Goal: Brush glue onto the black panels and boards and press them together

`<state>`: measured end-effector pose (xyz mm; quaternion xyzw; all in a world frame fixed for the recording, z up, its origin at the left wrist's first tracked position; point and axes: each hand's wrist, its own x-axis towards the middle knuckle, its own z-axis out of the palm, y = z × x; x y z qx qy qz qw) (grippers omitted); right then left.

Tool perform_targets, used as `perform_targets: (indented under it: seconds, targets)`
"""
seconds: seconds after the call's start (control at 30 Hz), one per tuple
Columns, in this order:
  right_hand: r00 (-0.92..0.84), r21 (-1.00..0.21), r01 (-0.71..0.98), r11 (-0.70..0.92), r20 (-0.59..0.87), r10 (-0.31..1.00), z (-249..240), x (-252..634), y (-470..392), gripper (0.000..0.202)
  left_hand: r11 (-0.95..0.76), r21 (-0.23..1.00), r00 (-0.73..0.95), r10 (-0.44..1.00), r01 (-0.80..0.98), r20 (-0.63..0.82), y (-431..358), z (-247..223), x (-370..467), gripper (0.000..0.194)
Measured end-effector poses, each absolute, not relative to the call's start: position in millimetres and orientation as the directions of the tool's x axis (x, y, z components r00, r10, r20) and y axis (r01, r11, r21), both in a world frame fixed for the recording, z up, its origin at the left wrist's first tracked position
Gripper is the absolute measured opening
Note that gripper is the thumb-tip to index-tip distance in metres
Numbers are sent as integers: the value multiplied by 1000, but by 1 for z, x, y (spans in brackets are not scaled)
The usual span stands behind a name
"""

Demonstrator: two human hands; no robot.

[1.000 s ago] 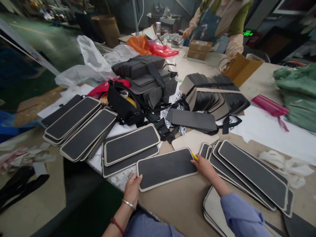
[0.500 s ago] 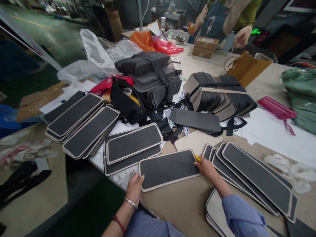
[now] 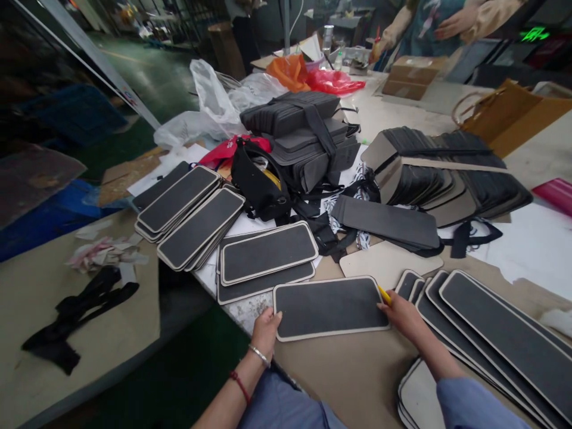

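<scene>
A dark rectangular panel with a pale border (image 3: 330, 308) is held level between my two hands, over the brown tabletop. My left hand (image 3: 267, 329) pinches its left end, thumb on top. At its right end, my right hand (image 3: 399, 311) grips the edge and also has a yellow tool (image 3: 385, 295) between its fingers. Just behind lie similar bordered panels (image 3: 268, 253), partly overlapping. Fanned bordered panels (image 3: 496, 333) lie to the right of my right hand, and pale-backed pieces (image 3: 417, 396) sit below it.
Two stacks of bordered panels (image 3: 201, 228) lie at the left. Further back are bundled dark pieces (image 3: 308, 134), another strapped bundle (image 3: 447, 173), a black bag (image 3: 259, 182) and plastic bags (image 3: 214, 101). Across the table stands a person (image 3: 429, 36) near a cardboard box (image 3: 413, 76).
The view has turned left, so most things appear further right. Both hands still hold the panel, which now looks more level. The person across the table has moved a hand.
</scene>
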<state>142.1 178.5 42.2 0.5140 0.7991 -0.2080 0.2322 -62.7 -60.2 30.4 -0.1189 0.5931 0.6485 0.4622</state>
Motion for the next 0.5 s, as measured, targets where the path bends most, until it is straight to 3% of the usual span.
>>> perform_targets:
  seconds: [0.5]
  targets:
    - [-348, -74, 920, 386, -608, 714, 49, 138, 177, 20, 162, 634, -517, 447, -756, -730, -62, 32, -64, 32]
